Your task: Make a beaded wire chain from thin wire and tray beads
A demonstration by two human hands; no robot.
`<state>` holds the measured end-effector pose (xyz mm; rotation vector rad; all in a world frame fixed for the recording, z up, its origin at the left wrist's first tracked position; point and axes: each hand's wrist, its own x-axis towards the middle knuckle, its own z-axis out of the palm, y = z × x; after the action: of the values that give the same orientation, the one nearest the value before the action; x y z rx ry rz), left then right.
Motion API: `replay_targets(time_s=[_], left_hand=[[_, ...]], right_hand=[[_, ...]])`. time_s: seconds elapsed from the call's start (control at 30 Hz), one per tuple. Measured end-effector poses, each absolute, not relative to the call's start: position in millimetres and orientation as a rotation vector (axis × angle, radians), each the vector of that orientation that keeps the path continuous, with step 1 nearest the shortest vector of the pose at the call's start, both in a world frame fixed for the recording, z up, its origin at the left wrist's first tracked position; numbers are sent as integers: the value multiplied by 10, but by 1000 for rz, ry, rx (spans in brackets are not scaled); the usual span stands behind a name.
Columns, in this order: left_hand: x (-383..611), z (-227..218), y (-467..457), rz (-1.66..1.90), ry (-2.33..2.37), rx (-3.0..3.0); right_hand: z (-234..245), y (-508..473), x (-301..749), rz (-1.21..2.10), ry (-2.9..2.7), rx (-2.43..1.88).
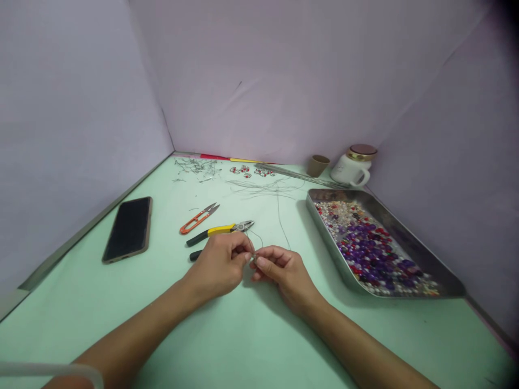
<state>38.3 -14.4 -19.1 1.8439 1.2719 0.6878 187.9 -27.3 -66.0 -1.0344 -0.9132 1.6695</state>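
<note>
With the left hand [222, 263], a firm pinch, thumb pressed to bent forefinger, above the pale green table [203, 340]. And right up against it, with the right hand [287, 273], a matching pinch, thumb over forefinger, with the other fingers loosely curled. Caught between the two sets of fingertips: a thin wire [254, 256], very small at the grip, too fine to read in detail. Out past the knuckles, a slender loop of it, arching toward the pliers [221, 230]!

Close by the left hand now, those yellow-and-black pliers, head to the right, partly hidden. Just beyond, the orange snips [198, 220], blades apart, pointing up and right. Far out to the left, a dark-screened phone [127, 229], lying flat.

Over to the right, a deep metal tray [333, 254], well loaded with beads [365, 248]: purple thickest in the middle, plus red, white and amber. Behind it, a lidded white mug [351, 169] and, near that, a small brown cup [317, 166].

And along the back: tangled wire scraps [198, 168] at left, little red-and-clear beaded pieces [245, 171] beside them, then loose wires [265, 188] spread out in front, with one long strand down toward the right hand.
</note>
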Motion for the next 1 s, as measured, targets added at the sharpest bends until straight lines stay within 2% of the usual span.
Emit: replay_targets(time_s=[0.53,0.8,1.0], left_hand=[[353,-204,-81,626,1091,1639],[317,-238,-87,587,821,1579],[281,-255,-85,565,718,1675]], right_hand=[[-665,-299,1918,1747,-934,-897],[-620,-334,1984,2256,-868,-698],[-648,-310,2019,2418,-847,-649]])
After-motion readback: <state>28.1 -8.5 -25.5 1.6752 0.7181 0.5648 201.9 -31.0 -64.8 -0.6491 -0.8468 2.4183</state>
